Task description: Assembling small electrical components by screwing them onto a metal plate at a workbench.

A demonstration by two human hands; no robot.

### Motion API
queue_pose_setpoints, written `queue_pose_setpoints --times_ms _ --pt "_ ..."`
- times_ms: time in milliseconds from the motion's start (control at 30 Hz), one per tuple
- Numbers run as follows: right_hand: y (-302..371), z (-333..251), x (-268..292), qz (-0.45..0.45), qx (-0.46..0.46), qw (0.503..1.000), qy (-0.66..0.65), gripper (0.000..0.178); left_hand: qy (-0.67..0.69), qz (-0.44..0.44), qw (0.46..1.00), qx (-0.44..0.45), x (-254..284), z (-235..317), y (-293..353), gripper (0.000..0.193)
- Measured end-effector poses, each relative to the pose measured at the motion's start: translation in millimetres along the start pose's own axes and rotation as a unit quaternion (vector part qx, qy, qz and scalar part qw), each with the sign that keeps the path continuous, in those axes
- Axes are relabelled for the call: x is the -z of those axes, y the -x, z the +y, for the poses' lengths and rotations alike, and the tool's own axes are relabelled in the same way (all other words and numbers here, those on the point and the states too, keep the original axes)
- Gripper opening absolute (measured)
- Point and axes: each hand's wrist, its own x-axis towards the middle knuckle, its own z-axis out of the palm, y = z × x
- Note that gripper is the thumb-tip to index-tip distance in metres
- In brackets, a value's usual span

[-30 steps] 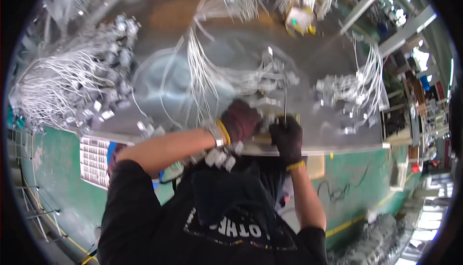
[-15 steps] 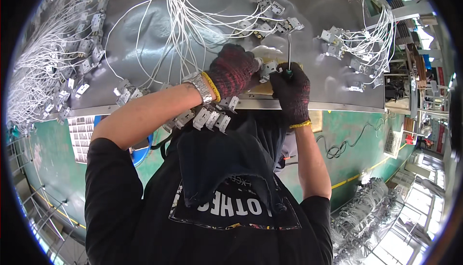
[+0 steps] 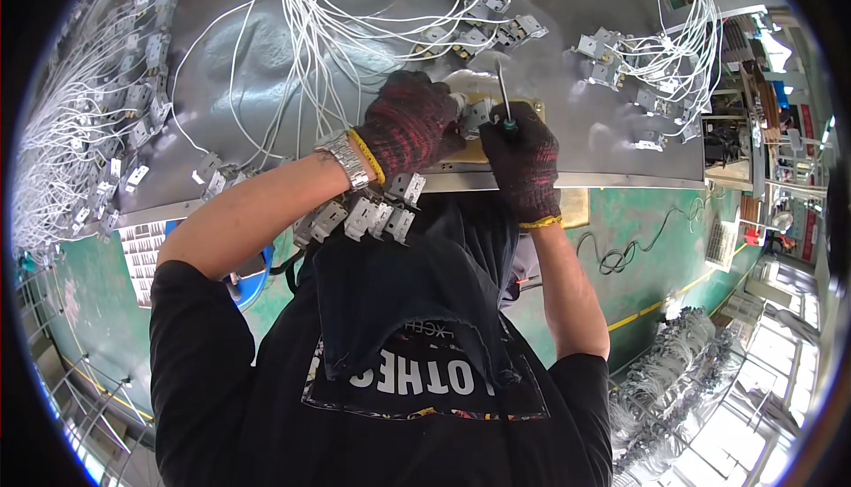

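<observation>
Gloved left hand (image 3: 409, 124) pinches one small grey wired switch block (image 3: 476, 116); gloved right hand (image 3: 521, 155) fists one slim green-handled metal screwdriver (image 3: 504, 97) just beside it.

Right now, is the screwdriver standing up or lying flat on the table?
Standing up: the screwdriver sits gripped in the right hand, its shaft rising above the fist, not resting on the metal table.
</observation>
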Motion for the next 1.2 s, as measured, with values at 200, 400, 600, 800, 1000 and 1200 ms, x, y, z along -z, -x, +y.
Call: queue_pose_setpoints --times_ms 200,400,600,800,1000,1200 --pt "4.7 -15.1 5.4 -0.027 0.096 0.993 0.054 0.02 -0.001 -0.001 1.0 0.0 4.7 3.3 -0.2 0.046" --pt "12.6 -23.1 14.2 -0.081 0.073 0.991 0.079 0.02 0.034 0.136 0.985 -0.1 -13.8 2.9 -13.1 0.048" --pt "23.7 -12.4 38.4 -0.154 -0.074 0.983 -0.07 0.03 0.056 0.058 0.992 -0.101 -16.8 -1.5 -14.7 0.043" --pt "31.3 -15.1 93.4 -0.191 -0.092 0.976 -0.053 0.039 0.046 0.079 0.992 -0.091 -11.6 4.1 -12.4 0.046" --pt "26.5 -51.6 97.9 -0.19 -0.046 0.98 0.027 0.037 0.033 0.065 0.995 -0.062 -14.0 8.9 -17.6 0.047" --pt "28.3 -68.1 98.2 -0.176 -0.036 0.976 0.123 0.033 0.008 0.073 0.996 -0.056 -17.5 9.9 -18.2 0.036"
